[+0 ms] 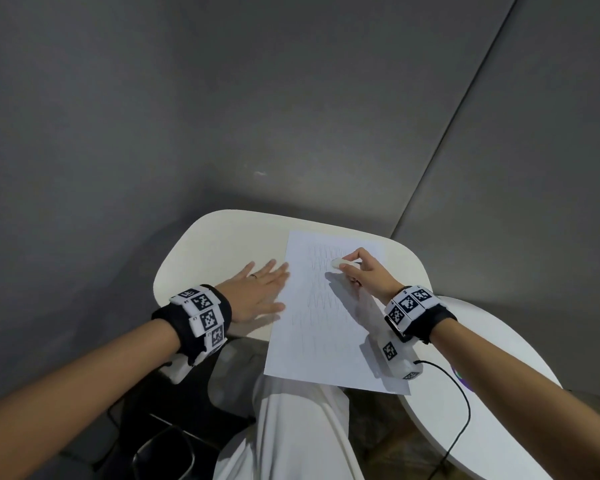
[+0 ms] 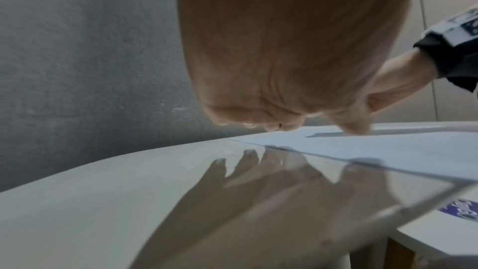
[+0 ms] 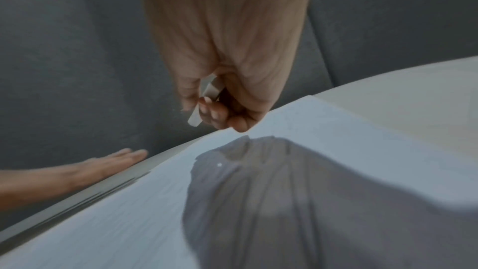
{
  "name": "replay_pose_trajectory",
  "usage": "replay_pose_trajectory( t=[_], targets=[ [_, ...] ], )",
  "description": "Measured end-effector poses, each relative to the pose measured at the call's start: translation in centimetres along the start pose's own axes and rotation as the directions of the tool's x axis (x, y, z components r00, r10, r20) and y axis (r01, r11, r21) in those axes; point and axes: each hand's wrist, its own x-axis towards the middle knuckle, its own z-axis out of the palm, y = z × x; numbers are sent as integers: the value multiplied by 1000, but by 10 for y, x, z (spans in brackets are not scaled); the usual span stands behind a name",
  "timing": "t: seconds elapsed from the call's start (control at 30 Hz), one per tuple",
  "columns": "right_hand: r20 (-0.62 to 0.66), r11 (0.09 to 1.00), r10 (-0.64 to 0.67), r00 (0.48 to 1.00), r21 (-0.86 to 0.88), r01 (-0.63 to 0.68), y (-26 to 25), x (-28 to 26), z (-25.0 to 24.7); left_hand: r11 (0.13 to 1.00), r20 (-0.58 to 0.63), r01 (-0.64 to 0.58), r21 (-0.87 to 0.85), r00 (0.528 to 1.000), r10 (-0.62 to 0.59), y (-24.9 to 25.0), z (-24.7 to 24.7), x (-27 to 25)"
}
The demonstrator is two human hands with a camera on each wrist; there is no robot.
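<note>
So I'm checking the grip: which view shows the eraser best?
Right wrist: the eraser shows close, flat, pinched by the right hand. Head shows its small white end over the paper; left wrist shows none of it.

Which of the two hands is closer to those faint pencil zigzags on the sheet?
Right. The right hand pinches a white eraser over the pencil zigzags; the left hand is spread open at the left edge of the sheet.
</note>
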Motion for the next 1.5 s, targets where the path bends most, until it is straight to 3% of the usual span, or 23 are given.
replay_pose_trajectory(
  t=[0.07,0.17,0.33,0.47,0.53,0.63,0.67,0.77,0.83,0.9,0.93,1.03,1.07,1.17,1.3,1.43,1.5],
  targets=[
    [134,999,-43,990,-24,47,-8,-8,9,998,48,-63,15,997,62,3,5,1],
    [314,977,-56,948,-180,117,-17,-16,24,999,68,-50,-12,996,51,6,12,11],
    [294,878,-58,954,-440,189,-20,-10,39,1000,39,-3,3,999,3,1,4,28],
    [222,842,-128,967,-492,224,-18,-7,48,993,49,-102,-52,993,104,-3,-1,33],
    [272,862,-88,958,-462,210,-17,-6,48,991,47,-106,-76,993,110,-4,-1,35],
    [481,902,32,876,-391,182,-20,-5,45,992,65,-97,-82,993,102,-5,-2,39],
    [485,896,39,874,-404,185,-21,-3,44,991,70,-98,-90,992,104,-7,-2,40],
    [333,863,-49,942,-460,208,-23,-2,47,986,67,-105,-130,991,115,-10,0,40],
    [381,878,-34,924,-431,210,-20,-5,48,984,73,-118,-134,989,129,-10,1,40],
    [527,899,33,849,-387,205,-20,-9,47,984,85,-128,-121,987,139,-9,-2,41],
    [531,897,42,846,-393,203,-20,-8,47,984,92,-130,-118,986,142,-9,-3,42],
    [327,869,-59,943,-448,210,-19,-2,49,985,89,-127,-119,986,138,-10,-5,44],
    [323,873,-65,944,-440,210,-19,-2,50,985,88,-125,-121,987,136,-10,-5,44],
    [501,886,11,866,-405,223,-21,-2,53,982,86,-128,-137,986,141,-12,-3,43],
    [314,888,-59,947,-418,194,-24,1,57,981,60,-139,-136,987,149,-16,0,46],
    [473,879,22,881,-428,208,-27,-1,61,974,57,-160,-159,984,171,-16,1,46],
    [353,883,-48,934,-422,204,-26,2,63,973,49,-164,-161,984,174,-16,1,46]
  ],
)
